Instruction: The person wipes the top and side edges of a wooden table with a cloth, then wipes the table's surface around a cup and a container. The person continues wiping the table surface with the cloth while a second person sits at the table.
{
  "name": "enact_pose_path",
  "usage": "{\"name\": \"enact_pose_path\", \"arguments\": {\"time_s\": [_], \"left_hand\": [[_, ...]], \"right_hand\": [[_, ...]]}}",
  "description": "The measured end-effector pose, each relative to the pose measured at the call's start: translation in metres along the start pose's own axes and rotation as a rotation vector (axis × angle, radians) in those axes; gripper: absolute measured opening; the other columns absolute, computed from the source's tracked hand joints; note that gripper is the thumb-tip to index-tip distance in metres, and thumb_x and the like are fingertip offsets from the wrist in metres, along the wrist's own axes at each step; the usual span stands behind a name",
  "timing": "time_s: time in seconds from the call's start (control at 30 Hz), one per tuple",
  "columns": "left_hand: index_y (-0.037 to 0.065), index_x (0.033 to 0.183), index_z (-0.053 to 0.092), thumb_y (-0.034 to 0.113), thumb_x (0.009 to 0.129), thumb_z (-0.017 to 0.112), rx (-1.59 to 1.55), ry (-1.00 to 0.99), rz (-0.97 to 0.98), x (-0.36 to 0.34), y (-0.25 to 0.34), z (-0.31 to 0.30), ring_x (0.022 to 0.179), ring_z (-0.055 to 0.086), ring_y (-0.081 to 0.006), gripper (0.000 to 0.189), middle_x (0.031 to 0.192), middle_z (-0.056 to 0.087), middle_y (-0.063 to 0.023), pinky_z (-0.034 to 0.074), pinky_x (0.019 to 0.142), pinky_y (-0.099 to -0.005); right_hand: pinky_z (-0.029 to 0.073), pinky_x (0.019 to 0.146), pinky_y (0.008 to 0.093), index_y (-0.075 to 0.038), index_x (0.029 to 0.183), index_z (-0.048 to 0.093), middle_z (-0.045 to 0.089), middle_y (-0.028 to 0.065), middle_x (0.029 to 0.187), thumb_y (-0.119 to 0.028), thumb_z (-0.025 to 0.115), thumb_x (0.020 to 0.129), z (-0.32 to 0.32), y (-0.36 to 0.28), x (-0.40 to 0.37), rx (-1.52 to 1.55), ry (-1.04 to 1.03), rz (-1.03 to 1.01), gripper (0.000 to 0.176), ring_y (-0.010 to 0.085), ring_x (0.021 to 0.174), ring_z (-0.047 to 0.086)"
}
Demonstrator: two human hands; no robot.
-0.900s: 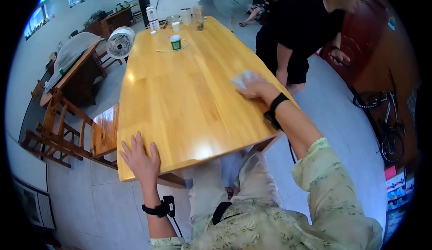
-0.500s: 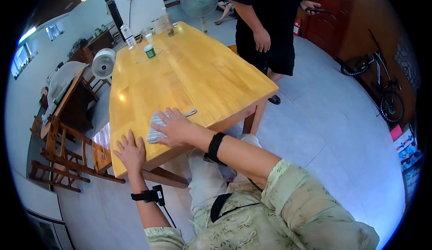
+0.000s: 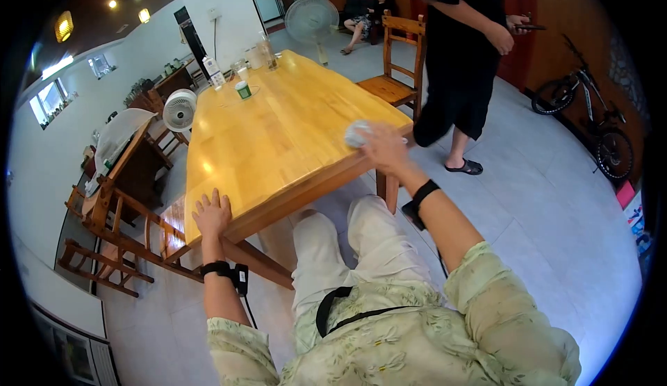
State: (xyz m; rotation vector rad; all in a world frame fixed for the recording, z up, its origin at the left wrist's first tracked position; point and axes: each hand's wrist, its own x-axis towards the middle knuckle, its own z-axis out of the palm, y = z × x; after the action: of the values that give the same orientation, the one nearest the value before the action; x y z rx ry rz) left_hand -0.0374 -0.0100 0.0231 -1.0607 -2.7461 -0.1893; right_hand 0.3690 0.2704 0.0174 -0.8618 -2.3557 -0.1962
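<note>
My right hand (image 3: 384,148) is at the near right corner of the wooden table (image 3: 292,125), pressing on a grey-and-white cloth (image 3: 358,134). The hand and cloth are smeared by motion, and the palm hides part of the cloth. In the earlier frame the cloth shows stripes and a hanging loop. My left hand (image 3: 212,214) rests open near the table's near left corner, fingers spread on the wood, holding nothing.
Toward the table's far end stand a green-and-white tub (image 3: 242,90), a white bottle (image 3: 213,72) and several jars. A person in black (image 3: 458,59) stands right of the table beside a wooden chair (image 3: 392,88). Another wooden chair (image 3: 174,230) is at the left.
My right hand and the cloth have moved right across the near end of the table. My left hand stays on the wood. The person in black has shifted right, revealing the chair.
</note>
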Motion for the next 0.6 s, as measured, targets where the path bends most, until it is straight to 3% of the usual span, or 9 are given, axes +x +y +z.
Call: {"name": "enact_pose_path", "arguments": {"time_s": [0.1,0.2,0.27,0.3,0.37,0.47,0.53,0.6], "left_hand": [[0.02,0.157,0.041,0.056,0.104,0.035,0.013,0.054,0.072,-0.014,-0.001,0.007,0.149,0.032,-0.0434,0.064,0.16,0.037,-0.0214,0.022,0.119,-0.0625],[0.018,0.155,0.043,0.058,0.102,0.04,-0.009,0.108,0.178,-0.029,-0.002,0.009,0.148,0.032,-0.0452,0.067,0.16,0.038,-0.0217,0.022,0.119,-0.0626],[0.018,0.155,0.044,0.06,0.101,0.043,-0.012,0.101,0.234,-0.043,0.004,-0.005,0.147,0.032,-0.0459,0.068,0.16,0.038,-0.0219,0.022,0.118,-0.0629],[0.017,0.154,0.044,0.062,0.099,0.046,-0.028,0.111,0.29,-0.049,0.007,-0.009,0.147,0.032,-0.0466,0.07,0.159,0.038,-0.022,0.022,0.118,-0.0631],[0.018,0.154,0.044,0.063,0.098,0.048,-0.028,0.098,0.271,-0.051,0.008,-0.008,0.146,0.033,-0.0469,0.072,0.159,0.039,-0.0222,0.022,0.118,-0.0632],[0.02,0.155,0.044,0.067,0.096,0.05,-0.027,0.11,0.254,-0.046,0.004,-0.007,0.146,0.033,-0.0472,0.076,0.158,0.039,-0.0219,0.021,0.118,-0.0632],[0.02,0.155,0.044,0.068,0.095,0.05,-0.035,0.109,0.267,-0.046,0.004,-0.007,0.147,0.032,-0.0464,0.077,0.159,0.038,-0.0214,0.021,0.119,-0.0625],[0.02,0.155,0.044,0.069,0.095,0.049,-0.034,0.098,0.257,-0.049,0.004,-0.009,0.147,0.032,-0.0457,0.077,0.16,0.038,-0.0211,0.02,0.119,-0.0621]], "right_hand": [[0.025,0.12,0.0573,-0.021,0.152,0.048,0.039,0.0181,0.159,-0.038,0.047,0.104,0.0,0.062,0.002,-0.084,-0.041,0.155,0.051,0.0464,0.145,0.034],[0.022,0.122,0.0577,-0.019,0.153,0.045,0.032,0.0201,0.163,-0.035,0.048,0.104,0.011,0.093,0.004,0.049,-0.044,0.276,0.051,0.0504,0.147,0.029],[0.026,0.121,0.0573,-0.018,0.152,0.045,0.03,0.024,0.162,-0.032,0.051,0.103,0.027,0.091,-0.001,0.057,0.106,0.236,0.052,0.0535,0.145,0.028],[0.026,0.121,0.0573,-0.018,0.152,0.045,0.03,0.024,0.162,-0.032,0.051,0.103,0.034,0.082,-0.01,0.067,0.084,0.236,0.052,0.0535,0.145,0.028],[0.034,0.116,0.0578,-0.018,0.152,0.046,0.031,0.0274,0.16,-0.03,0.054,0.101,0.036,0.052,-0.011,-0.004,0.31,0.271,0.052,0.0562,0.142,0.032],[0.042,0.11,0.0573,-0.016,0.151,0.047,0.031,0.0304,0.159,-0.031,0.057,0.099,0.018,-0.011,-0.021,0.105,0.156,0.358,0.055,0.0585,0.139,0.035],[0.047,0.105,0.0578,-0.013,0.149,0.048,0.033,0.0339,0.156,-0.028,0.061,0.096,0.018,-0.042,-0.024,-0.007,0.224,0.257,0.057,0.0606,0.132,0.043],[0.056,0.09,0.0556,-0.012,0.148,0.049,0.039,0.0367,0.151,-0.024,0.064,0.091,-0.013,-0.095,-0.023,0.154,-0.126,0.313,0.06,0.054,0.112,0.061]]}}
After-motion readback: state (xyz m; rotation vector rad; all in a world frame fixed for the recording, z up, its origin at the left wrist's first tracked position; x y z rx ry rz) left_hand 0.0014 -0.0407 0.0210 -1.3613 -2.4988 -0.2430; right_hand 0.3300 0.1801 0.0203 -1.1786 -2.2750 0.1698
